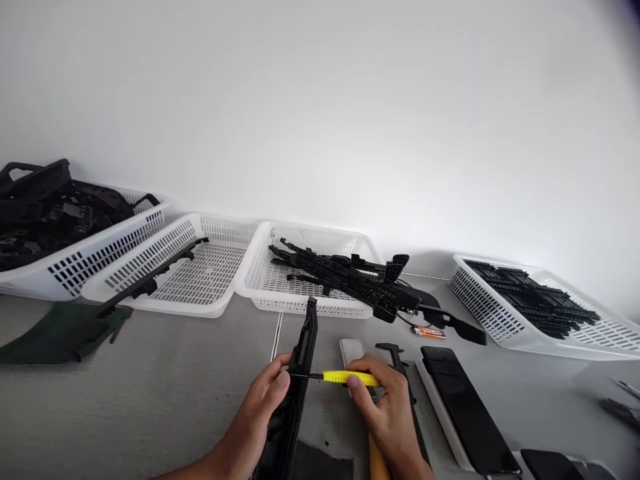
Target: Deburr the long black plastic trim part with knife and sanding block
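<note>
A long black plastic part (306, 340) points away from me at the middle of the grey table, its near end running out of view. My left hand (263, 407) grips it from the left side, thumb on top. In my right hand (385, 400) is a yellow-handled tool (336, 377), held between thumb and fingers. The tool's thin dark tip points left and reaches the black part beside my left thumb. Whether the tip touches or enters the part is too small to tell.
White baskets with black parts stand along the wall: far left (115, 243), centre (310, 307) and right (505, 333). Another basket (195, 310) holds one long part across its rim. Calipers (395, 357), a black phone (465, 407), a lighter (429, 332) and green cloth (50, 337) lie around.
</note>
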Motion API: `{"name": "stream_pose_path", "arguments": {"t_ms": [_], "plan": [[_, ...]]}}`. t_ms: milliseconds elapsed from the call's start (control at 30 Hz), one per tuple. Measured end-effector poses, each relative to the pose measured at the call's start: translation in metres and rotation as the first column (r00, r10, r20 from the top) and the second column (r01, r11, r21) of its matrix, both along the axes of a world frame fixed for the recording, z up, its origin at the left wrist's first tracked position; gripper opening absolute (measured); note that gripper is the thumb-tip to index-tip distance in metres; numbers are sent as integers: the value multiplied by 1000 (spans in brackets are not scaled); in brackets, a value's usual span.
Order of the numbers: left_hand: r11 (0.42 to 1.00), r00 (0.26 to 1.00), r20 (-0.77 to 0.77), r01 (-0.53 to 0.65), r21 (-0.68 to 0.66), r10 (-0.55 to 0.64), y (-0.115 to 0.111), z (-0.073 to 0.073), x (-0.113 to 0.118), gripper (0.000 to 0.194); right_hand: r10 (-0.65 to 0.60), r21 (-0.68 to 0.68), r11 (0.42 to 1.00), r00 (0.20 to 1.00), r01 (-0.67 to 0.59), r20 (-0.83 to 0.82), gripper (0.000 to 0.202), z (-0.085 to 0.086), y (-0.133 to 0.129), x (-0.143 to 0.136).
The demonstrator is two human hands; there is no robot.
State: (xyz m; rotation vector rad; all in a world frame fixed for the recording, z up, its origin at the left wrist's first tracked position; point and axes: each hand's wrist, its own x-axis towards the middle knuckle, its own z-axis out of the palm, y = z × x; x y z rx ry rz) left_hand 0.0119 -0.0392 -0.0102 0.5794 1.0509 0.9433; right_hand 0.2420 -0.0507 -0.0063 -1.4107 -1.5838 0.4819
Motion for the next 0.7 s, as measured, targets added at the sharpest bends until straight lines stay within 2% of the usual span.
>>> {"name": "stream_pose_path", "arguments": {"t_ms": [133,267,367,567,700], "plan": [[999,1000,1,1,-34,-1,-2,-8,-1,70,-47,26,999,999,46,14,38,1,0,2],[995,995,36,98,7,-98,-5,-12,-4,66,-95,37,995,995,94,32,42,-3,1,8],[987,987,21,159,31,-160,-6,-4,-5,63,-127,41,991,991,125,39,43,-5,1,12],[973,976,39,210,90,-215,-3,27,4,44,-241,123,965,968,231,68,43,0,0,14],[965,965,112,221,143,-237,0,28,5,33,-251,128,962,965,241,72,43,3,-1,13]]}}
